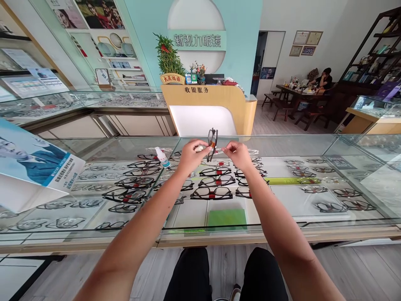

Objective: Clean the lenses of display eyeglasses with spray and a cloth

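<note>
Glasses held up over the glass desk
Left hand (pixel 193 158) has its fingers clamped on the glasses (pixel 213 142), turned edge-on above the desk (pixel 232 237), perhaps leaving both lens faces reachable; right hand (pixel 239 155) is just beside, whether its fingers grip a temple I cannot tell; bottle (pixel 162 157) stands near, likely for easy reach.

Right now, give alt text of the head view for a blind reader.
A left hand holds up a pair of glasses, the right hand close beside it, above a glass counter displaying rows of glasses. A spray bottle is left of the hands; a desk stands beyond.
</note>
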Available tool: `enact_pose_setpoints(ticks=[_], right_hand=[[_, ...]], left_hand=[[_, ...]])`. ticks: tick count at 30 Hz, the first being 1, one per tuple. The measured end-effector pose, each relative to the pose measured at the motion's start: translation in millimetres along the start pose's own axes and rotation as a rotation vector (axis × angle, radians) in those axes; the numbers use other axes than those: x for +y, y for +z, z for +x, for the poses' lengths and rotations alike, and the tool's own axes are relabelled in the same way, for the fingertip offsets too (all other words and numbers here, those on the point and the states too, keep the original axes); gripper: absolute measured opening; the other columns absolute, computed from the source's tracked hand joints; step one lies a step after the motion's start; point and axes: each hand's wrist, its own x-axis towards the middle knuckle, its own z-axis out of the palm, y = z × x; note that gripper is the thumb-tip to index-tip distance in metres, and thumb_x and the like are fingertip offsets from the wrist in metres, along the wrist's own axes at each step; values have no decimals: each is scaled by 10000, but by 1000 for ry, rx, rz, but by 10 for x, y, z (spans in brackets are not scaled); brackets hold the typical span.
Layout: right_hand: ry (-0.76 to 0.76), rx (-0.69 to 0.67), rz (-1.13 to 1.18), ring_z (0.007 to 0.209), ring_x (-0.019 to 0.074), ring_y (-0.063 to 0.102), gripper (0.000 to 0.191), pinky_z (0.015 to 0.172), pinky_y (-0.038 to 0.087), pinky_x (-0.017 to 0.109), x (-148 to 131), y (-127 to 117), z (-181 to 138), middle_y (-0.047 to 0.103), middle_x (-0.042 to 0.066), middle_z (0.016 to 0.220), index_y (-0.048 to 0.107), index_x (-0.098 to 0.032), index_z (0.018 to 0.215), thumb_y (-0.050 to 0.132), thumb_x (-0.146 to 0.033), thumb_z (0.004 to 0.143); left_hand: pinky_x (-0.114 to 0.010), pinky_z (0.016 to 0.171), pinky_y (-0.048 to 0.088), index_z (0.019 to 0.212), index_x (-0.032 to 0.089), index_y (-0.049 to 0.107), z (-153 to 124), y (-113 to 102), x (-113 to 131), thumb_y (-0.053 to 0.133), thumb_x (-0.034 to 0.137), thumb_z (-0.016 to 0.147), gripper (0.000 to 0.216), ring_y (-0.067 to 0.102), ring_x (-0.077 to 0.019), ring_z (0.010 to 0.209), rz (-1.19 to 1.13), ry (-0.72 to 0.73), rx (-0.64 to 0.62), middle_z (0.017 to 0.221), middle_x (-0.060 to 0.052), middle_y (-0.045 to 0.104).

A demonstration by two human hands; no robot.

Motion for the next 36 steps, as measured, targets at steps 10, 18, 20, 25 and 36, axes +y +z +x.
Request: enact_pose_setpoints(ticks=[10,18,20,25,36], right_hand=[[-33,-98,223,683,174,559,524,688,452,345,-175,114,-82,626,-13,673,668,-239,698,925,-683,808],[201,-193,635,686,133,585,635,692,567,301,-262,174,-151,647,-30,713,704,-232,752,1062,-745,644],[227,-200,706,685,120,577,613,668,551,275,-272,187,-162,640,-35,726,703,-229,754,1080,-702,653],[291,-177,873,655,99,531,581,630,508,251,-282,200,-166,595,-56,733,691,-229,767,1106,-618,645],[314,-181,744,656,114,496,386,651,360,291,-290,285,-202,630,-52,725,752,-228,871,1009,-424,659]], left_hand=[[-293,583,455,910,253,750,-164,-25,-58,966,629,686,488,553,-143,629,-466,-282,-75,768,17,660],[-283,611,453,904,228,782,-235,39,30,958,609,729,455,583,-154,687,-511,-199,-57,797,1,699],[-282,634,458,906,228,788,-251,58,36,944,597,752,429,597,-159,714,-519,-179,-60,812,-1,710],[-274,593,403,921,232,799,-274,85,18,948,594,742,430,528,-139,654,-523,-226,-60,762,16,665],[-267,551,373,933,236,800,-287,80,7,976,621,688,490,500,-134,595,-551,-328,-39,656,38,582]])
